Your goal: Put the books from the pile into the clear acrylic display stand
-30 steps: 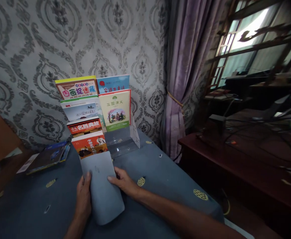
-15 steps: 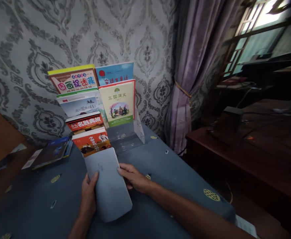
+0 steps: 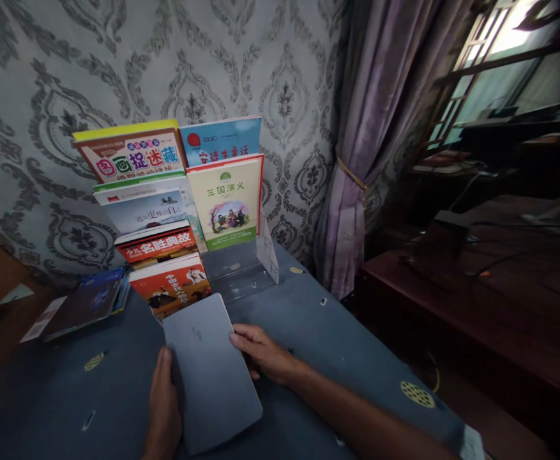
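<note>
The right hand [image 3: 266, 355] is pinching a grey-blue notebook [image 3: 212, 377] inward of the tabletop [image 3: 332, 345]'s right edge, its long axis pointing away toward the orange-covered book [image 3: 170, 291]; the left hand [image 3: 163, 406] is flanking the notebook, grip unclear.

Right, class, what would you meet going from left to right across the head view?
Flat-lying books, left hand, grey notebook, right hand, purple curtain, dark red desk.

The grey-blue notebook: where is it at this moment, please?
In the head view, the grey-blue notebook is low, left of centre, between the left hand and the right hand, just in front of the frontmost orange book.
</note>
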